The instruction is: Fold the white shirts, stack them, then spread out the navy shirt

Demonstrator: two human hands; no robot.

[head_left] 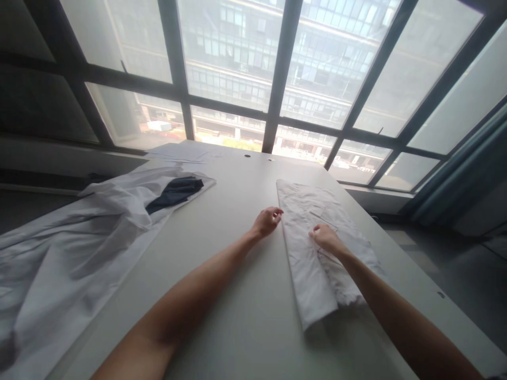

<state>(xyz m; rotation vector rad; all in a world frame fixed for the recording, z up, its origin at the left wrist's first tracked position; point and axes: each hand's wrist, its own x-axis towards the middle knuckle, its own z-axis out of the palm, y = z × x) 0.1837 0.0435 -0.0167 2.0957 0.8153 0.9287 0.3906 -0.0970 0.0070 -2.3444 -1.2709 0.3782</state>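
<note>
A folded white garment (pixel 312 274) of wrinkled cloth lies on the right part of the white table, with a gathered strip running down its middle. At its left edge is my left hand (pixel 269 220), fingers curled toward the thumb in a pinch; whether the cloth edge is between the fingertips is too small to see. Over the gathered middle, my right hand (pixel 327 237) is closed, its fingertips pinched on the cloth. A thin light line, perhaps a fold or cord, shows just beyond the right hand.
The white table (pixel 222 253) runs toward large windows (pixel 233 53). Along its left side lies a heap of white sheer cloth (pixel 99 237) with a dark folded cloth (pixel 176 192) on it. Paper sheets (pixel 178 152) rest at the far left corner. A blue-grey curtain (pixel 463 153) hangs at right.
</note>
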